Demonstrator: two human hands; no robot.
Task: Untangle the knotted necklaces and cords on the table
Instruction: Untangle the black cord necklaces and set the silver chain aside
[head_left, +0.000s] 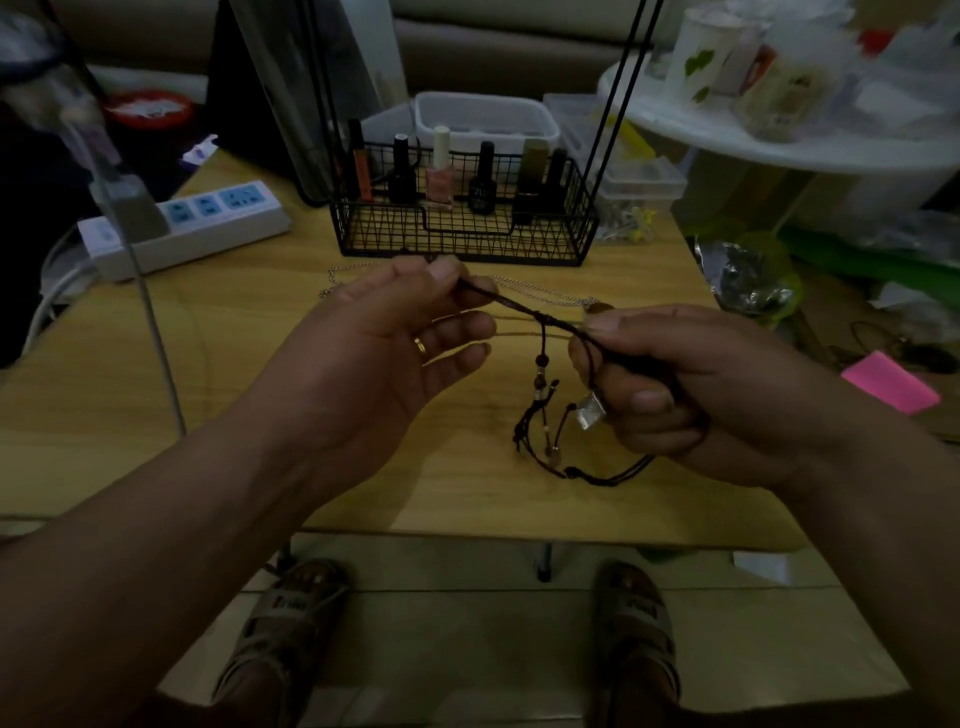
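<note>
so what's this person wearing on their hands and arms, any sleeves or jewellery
A gold band ring sits on a finger of the left hand. No ring shows on the right hand. The left forearm and right forearm are bare: no sleeves, watch or bracelet in view. Nails look short and unpainted.

The 2 forearms (156, 519) are bare from the near edge to the wrists. The left grip (384, 332) wears 1 thin gold ring (420, 345) low on a finger; the right grip (691, 384) shows short, plain nails. The feet wear 2 pale, wide-strapped sandals, the left sandal (283, 618) and the right sandal (636, 618), each with small dark lettering across the strap.
</note>
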